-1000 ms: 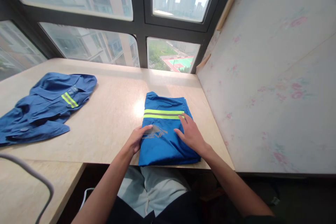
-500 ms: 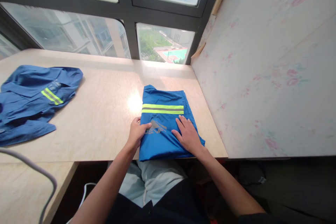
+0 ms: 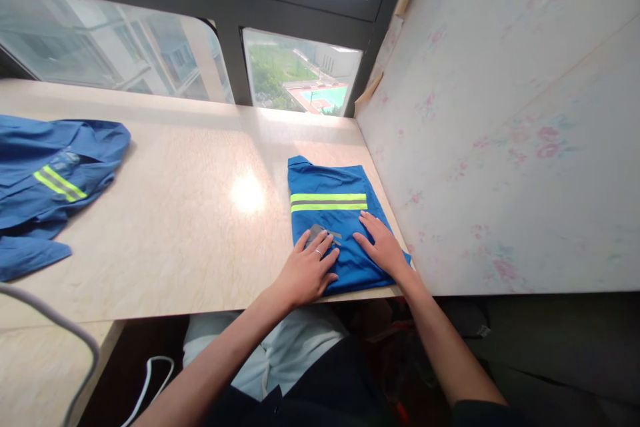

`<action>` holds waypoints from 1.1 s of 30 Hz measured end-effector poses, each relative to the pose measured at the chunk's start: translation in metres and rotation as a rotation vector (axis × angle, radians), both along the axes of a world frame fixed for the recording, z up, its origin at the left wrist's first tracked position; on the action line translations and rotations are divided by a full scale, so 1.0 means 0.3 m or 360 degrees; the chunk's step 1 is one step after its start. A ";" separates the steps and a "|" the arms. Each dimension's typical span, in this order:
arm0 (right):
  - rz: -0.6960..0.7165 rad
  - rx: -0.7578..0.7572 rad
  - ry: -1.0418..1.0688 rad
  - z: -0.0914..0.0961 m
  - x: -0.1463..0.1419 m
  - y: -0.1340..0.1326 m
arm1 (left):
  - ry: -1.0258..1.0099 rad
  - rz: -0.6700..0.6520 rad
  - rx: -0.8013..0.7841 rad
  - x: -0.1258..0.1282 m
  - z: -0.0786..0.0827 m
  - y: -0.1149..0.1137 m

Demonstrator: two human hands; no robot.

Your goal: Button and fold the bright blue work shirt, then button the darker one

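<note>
Folded blue garment (image 3: 330,181), grey logo (image 3: 321,233) unreadable

A pale wood-grain counter (image 3: 190,227) carries a folded blue garment (image 3: 333,213) near its right edge and a crumpled blue jacket (image 3: 45,180) far left.

The left hand (image 3: 307,273) and right hand (image 3: 383,250) rest side by side on the folded garment (image 3: 333,183) at the table's (image 3: 200,233) near edge. Another garment (image 3: 45,180) lies well to their left, and a wall (image 3: 500,147) stands just to their right.
</note>
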State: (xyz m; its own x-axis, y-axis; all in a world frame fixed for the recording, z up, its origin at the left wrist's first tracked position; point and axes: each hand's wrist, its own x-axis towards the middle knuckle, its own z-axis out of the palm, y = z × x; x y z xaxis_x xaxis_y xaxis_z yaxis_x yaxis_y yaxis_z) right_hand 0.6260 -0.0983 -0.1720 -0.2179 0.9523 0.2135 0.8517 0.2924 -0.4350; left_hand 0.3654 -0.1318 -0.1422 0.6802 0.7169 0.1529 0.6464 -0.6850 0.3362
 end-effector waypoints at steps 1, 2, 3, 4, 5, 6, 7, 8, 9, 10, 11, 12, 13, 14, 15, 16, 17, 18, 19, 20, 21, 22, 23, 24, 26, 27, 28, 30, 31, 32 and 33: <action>-0.0025 -0.0009 0.0037 -0.001 0.021 0.009 | 0.0015 -0.0023 -0.0024 0.014 -0.009 0.014; -0.0054 -0.0020 0.0065 -0.002 0.038 0.016 | 0.0016 -0.0038 -0.0046 0.025 -0.017 0.034; -0.0084 -0.0032 0.0084 -0.003 0.053 0.022 | 0.0007 -0.0055 -0.0063 0.034 -0.022 0.057; -0.0115 -0.0046 0.0099 -0.003 0.065 0.027 | -0.0006 -0.0072 -0.0077 0.041 -0.026 0.082; -0.0147 -0.0062 0.0112 -0.004 0.076 0.030 | -0.0016 -0.0093 -0.0090 0.045 -0.027 0.107; -0.0177 -0.0078 0.0128 -0.004 0.084 0.033 | -0.0019 -0.0115 -0.0105 0.048 -0.026 0.130; -0.0201 -0.0093 0.0147 -0.004 0.092 0.036 | -0.0016 -0.0136 -0.0122 0.048 -0.025 0.150; -0.0214 -0.0105 0.0167 -0.004 0.100 0.039 | -0.0010 -0.0159 -0.0142 0.047 -0.022 0.166; -0.0219 -0.0113 0.0188 -0.005 0.107 0.041 | -0.0006 -0.0180 -0.0162 0.046 -0.020 0.178; -0.0219 -0.0116 0.0209 -0.005 0.113 0.044 | -0.0008 -0.0194 -0.0181 0.043 -0.018 0.186; -0.0217 -0.0117 0.0228 -0.006 0.119 0.047 | -0.0020 -0.0196 -0.0194 0.039 -0.016 0.189; -0.0218 -0.0117 0.0243 -0.007 0.125 0.049 | -0.0040 -0.0188 -0.0203 0.035 -0.016 0.188; -0.0221 -0.0117 0.0253 -0.007 0.129 0.051 | -0.0068 -0.0172 -0.0207 0.032 -0.018 0.184; -0.0225 -0.0117 0.0258 -0.007 0.133 0.052 | -0.0100 -0.0149 -0.0208 0.028 -0.020 0.177; -0.0227 -0.0119 0.0260 -0.007 0.135 0.052 | -0.0136 -0.0118 -0.0207 0.025 -0.024 0.166; -0.0227 -0.0120 0.0262 -0.007 0.136 0.052 | -0.0174 -0.0087 -0.0205 0.022 -0.029 0.153; -0.0225 -0.0120 0.0264 -0.007 0.136 0.052 | -0.0208 -0.0056 -0.0202 0.021 -0.035 0.137; -0.0219 -0.0119 0.0268 -0.007 0.136 0.053 | -0.0235 -0.0026 -0.0200 0.020 -0.040 0.121; -0.0210 -0.0117 0.0274 -0.007 0.136 0.054 | -0.0251 0.0003 -0.0198 0.020 -0.045 0.105; -0.0198 -0.0114 0.0280 -0.007 0.136 0.057 | -0.0255 0.0025 -0.0200 0.021 -0.049 0.089; -0.0185 -0.0110 0.0282 -0.007 0.136 0.061 | -0.0250 0.0038 -0.0205 0.022 -0.051 0.076; -0.0170 -0.0107 0.0280 -0.007 0.136 0.066 | -0.0240 0.0047 -0.0210 0.024 -0.053 0.067; -0.0157 -0.0102 0.0274 -0.007 0.136 0.074 | -0.0229 0.0053 -0.0217 0.026 -0.053 0.061; -0.0148 -0.0097 0.0269 -0.007 0.137 0.082 | -0.0217 0.0055 -0.0223 0.028 -0.053 0.060; -0.0140 -0.0091 0.0258 -0.008 0.138 0.103 | -0.0196 0.0053 -0.0232 0.033 -0.051 0.071; -0.0141 -0.0090 0.0255 -0.010 0.139 0.114 | -0.0185 0.0049 -0.0234 0.035 -0.051 0.082; -0.0144 -0.0090 0.0254 -0.013 0.140 0.127 | -0.0171 0.0044 -0.0239 0.038 -0.050 0.097; -0.0155 -0.0087 0.0257 -0.020 0.143 0.154 | -0.0135 0.0035 -0.0259 0.043 -0.047 0.132; -0.0161 -0.0085 0.0259 -0.024 0.145 0.169 | -0.0111 0.0034 -0.0275 0.046 -0.045 0.152; -0.0168 -0.0081 0.0262 -0.028 0.147 0.185 | -0.0088 0.0035 -0.0290 0.048 -0.043 0.172; -0.0173 -0.0078 0.0265 -0.032 0.149 0.201 | -0.0070 0.0037 -0.0303 0.051 -0.041 0.191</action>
State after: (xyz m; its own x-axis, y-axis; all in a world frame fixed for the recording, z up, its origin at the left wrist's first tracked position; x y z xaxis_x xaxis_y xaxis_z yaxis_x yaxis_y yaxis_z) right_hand 0.6706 -0.0380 -0.1815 -0.0787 0.9785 0.1908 0.7920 0.1776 -0.5841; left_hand 0.3808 -0.0744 -0.1543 0.6587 0.7512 0.0422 0.6432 -0.5914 0.4863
